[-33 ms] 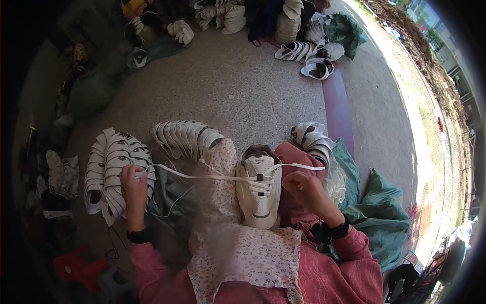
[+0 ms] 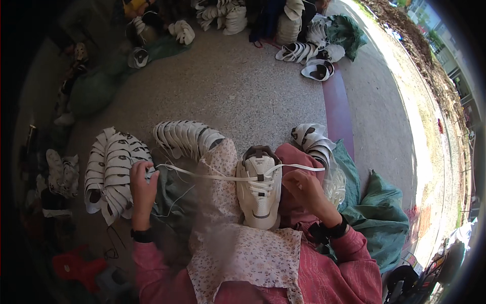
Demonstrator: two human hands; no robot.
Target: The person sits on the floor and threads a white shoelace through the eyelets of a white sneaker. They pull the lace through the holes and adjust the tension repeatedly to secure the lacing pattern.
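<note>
A cream-white shoe upper (image 2: pixel 260 200) rests on my lap, its heel end away from me and toe toward me. A white lace (image 2: pixel 215 177) is threaded through its upper eyelets and stretches out to both sides. My left hand (image 2: pixel 144 187) is raised at the left, thumb and fingers apart, close to the lace's left end but not holding it. My right hand (image 2: pixel 306 187) is curled beside the upper, just under the lace's right part. Its fingers are pressed together; what they hold, if anything, is hidden.
Nested stacks of white uppers (image 2: pixel 114 172) stand at my left, with another row (image 2: pixel 185 137) beyond my knee and one (image 2: pixel 314 142) at right. A bundle of white laces (image 2: pixel 334 187) lies by a green sack (image 2: pixel 377 218). More uppers (image 2: pixel 319 68) and people are farther off.
My left hand has let go of the lace's left end and opened, shifting slightly right and up. The lace end now hangs beside it. The right hand has hardly moved.
</note>
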